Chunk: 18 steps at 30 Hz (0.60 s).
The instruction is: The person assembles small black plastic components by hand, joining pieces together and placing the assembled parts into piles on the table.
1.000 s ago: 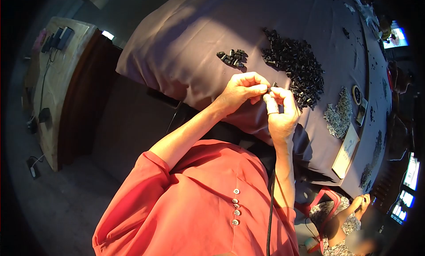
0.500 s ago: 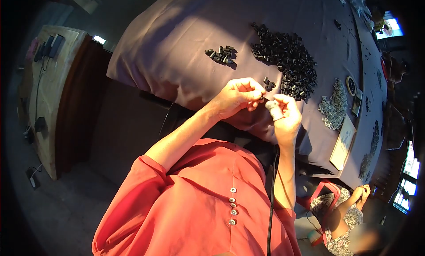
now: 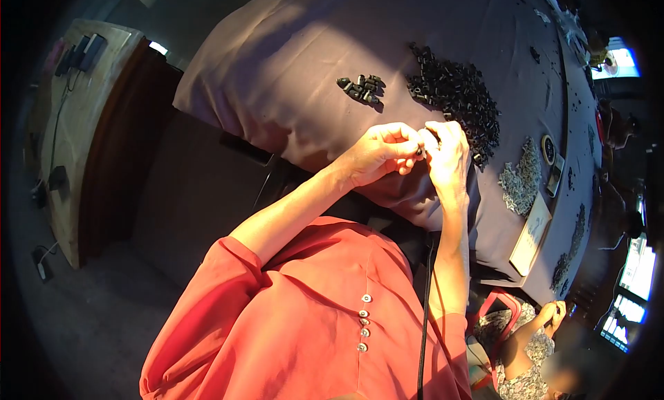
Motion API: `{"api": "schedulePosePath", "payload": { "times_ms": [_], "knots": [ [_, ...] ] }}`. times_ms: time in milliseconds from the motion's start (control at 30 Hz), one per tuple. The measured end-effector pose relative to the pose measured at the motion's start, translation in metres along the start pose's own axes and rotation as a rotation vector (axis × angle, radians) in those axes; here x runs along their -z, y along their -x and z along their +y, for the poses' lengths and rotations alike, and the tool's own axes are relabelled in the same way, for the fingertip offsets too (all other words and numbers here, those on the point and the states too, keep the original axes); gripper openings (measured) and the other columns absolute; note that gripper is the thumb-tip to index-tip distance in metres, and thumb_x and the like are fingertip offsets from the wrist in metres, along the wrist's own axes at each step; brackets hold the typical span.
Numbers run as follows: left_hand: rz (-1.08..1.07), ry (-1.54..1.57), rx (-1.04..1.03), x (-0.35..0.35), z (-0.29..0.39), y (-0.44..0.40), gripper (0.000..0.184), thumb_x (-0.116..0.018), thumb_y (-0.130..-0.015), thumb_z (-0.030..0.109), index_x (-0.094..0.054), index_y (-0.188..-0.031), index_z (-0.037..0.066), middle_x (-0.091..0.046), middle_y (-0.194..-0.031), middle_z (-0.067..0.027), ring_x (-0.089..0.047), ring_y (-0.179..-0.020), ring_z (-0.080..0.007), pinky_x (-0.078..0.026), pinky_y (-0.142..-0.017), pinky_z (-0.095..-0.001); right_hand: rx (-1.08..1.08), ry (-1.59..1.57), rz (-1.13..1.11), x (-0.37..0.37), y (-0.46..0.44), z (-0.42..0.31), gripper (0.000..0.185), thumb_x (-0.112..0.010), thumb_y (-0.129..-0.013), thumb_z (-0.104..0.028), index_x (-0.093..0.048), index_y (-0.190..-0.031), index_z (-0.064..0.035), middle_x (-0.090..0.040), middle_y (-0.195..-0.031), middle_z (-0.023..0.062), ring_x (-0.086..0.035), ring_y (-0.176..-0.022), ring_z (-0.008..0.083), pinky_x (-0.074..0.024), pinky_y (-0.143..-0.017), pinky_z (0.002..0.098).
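Note:
My left hand [image 3: 382, 153] is pinched on a small black piece [image 3: 419, 151], held just above the near edge of the cloth-covered table. Close against its fingertips is my right hand [image 3: 449, 158], fingers curled and pressed together; what they hold, if anything, is hidden. A large heap of small black pieces [image 3: 453, 85] lies just beyond my hands. To the left of that heap sits a small separate group of black pieces [image 3: 362, 89], some with shiny ends.
Right of my hands, a pile of small silvery pieces [image 3: 522, 179] lies near a round tape-like ring [image 3: 548, 151] and a pale flat box [image 3: 531, 234]. Another person's hands [image 3: 551, 317] are at the lower right. A wooden table [image 3: 104, 123] stands at left.
My right hand has turned and closed in against my left fingertips, its back now facing up. The view has shifted slightly. The left hand keeps its pinch on the black piece.

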<state>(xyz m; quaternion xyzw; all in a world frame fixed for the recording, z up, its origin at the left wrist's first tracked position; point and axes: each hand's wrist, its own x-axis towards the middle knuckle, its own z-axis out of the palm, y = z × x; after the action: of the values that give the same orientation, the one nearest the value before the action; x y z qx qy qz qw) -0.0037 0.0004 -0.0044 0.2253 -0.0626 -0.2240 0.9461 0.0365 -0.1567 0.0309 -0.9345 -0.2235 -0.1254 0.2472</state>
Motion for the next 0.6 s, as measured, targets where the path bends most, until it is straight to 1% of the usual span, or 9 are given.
{"api": "schedulePosePath", "payload": {
  "times_ms": [133, 233, 433, 467, 500, 567, 600],
  "knots": [
    [-0.036, 0.012, -0.008, 0.002, -0.001, -0.001, 0.008, -0.057, -0.086, 0.011, -0.056, -0.091, 0.004, -0.058, -0.089, -0.0083, -0.052, -0.073, -0.0109, -0.042, -0.062, -0.0252, 0.038, 0.055, -0.064, -0.001, -0.006, -0.001, 0.015, -0.058, -0.075, -0.013, -0.063, -0.086, -0.0027, -0.058, -0.085, 0.0114, -0.054, -0.079, 0.0285, -0.0428, -0.074, 0.038],
    [-0.042, 0.025, -0.014, 0.002, -0.002, -0.001, 0.008, -0.057, -0.086, 0.011, -0.057, -0.091, 0.004, -0.058, -0.089, -0.0083, -0.053, -0.073, -0.0112, -0.043, -0.062, -0.0253, 0.228, 0.027, -0.088, -0.001, -0.011, -0.004, 0.015, -0.057, -0.076, -0.011, -0.062, -0.088, -0.0035, -0.059, -0.087, 0.0106, -0.054, -0.08, 0.0279, -0.0426, -0.075, 0.0374],
    [-0.026, 0.014, -0.004, 0.002, -0.002, -0.002, 0.008, -0.057, -0.086, 0.01, -0.057, -0.092, 0.005, -0.058, -0.089, -0.0085, -0.053, -0.072, -0.011, -0.043, -0.062, -0.0255, -0.01, -0.168, -0.067, -0.002, -0.01, -0.006, 0.016, -0.056, -0.077, -0.007, -0.062, -0.091, -0.0027, -0.062, -0.086, 0.0103, -0.056, -0.08, 0.0266, -0.0449, -0.075, 0.0358],
    [-0.015, 0.007, 0.007, 0.002, -0.002, -0.002, 0.008, -0.057, -0.086, 0.01, -0.057, -0.092, 0.005, -0.058, -0.088, -0.0083, -0.053, -0.071, -0.0108, -0.043, -0.062, -0.0255, -0.041, -0.232, -0.005, -0.002, -0.009, -0.006, 0.018, -0.057, -0.077, -0.004, -0.062, -0.094, -0.002, -0.063, -0.087, 0.011, -0.058, -0.079, 0.0254, -0.0466, -0.073, 0.0341],
    [-0.003, 0.001, 0.019, 0.003, -0.001, -0.001, 0.008, -0.057, -0.086, 0.01, -0.057, -0.092, 0.005, -0.058, -0.087, -0.008, -0.053, -0.07, -0.0106, -0.043, -0.062, -0.0254, -0.038, -0.216, 0.063, 0.001, -0.009, -0.006, 0.019, -0.058, -0.077, -0.002, -0.062, -0.095, -0.002, -0.063, -0.087, 0.0113, -0.059, -0.079, 0.0245, -0.0475, -0.071, 0.0326],
    [0.014, -0.004, 0.033, 0.002, 0.0, -0.001, 0.008, -0.057, -0.086, 0.01, -0.058, -0.092, 0.004, -0.058, -0.086, -0.0075, -0.053, -0.069, -0.0103, -0.043, -0.061, -0.0252, -0.093, -0.21, 0.173, 0.005, -0.007, 0.008, 0.017, -0.058, -0.077, -0.001, -0.062, -0.094, -0.0021, -0.063, -0.086, 0.0112, -0.059, -0.078, 0.0244, -0.0477, -0.071, 0.0322],
    [0.018, -0.005, 0.032, 0.002, 0.0, -0.001, 0.008, -0.057, -0.086, 0.01, -0.058, -0.092, 0.004, -0.058, -0.085, -0.0072, -0.053, -0.068, -0.0101, -0.043, -0.061, -0.0251, -0.143, -0.199, 0.166, 0.012, -0.004, 0.01, 0.016, -0.058, -0.078, -0.002, -0.062, -0.093, -0.0023, -0.062, -0.086, 0.0111, -0.059, -0.079, 0.0245, -0.0475, -0.071, 0.0322]
  ]
}}
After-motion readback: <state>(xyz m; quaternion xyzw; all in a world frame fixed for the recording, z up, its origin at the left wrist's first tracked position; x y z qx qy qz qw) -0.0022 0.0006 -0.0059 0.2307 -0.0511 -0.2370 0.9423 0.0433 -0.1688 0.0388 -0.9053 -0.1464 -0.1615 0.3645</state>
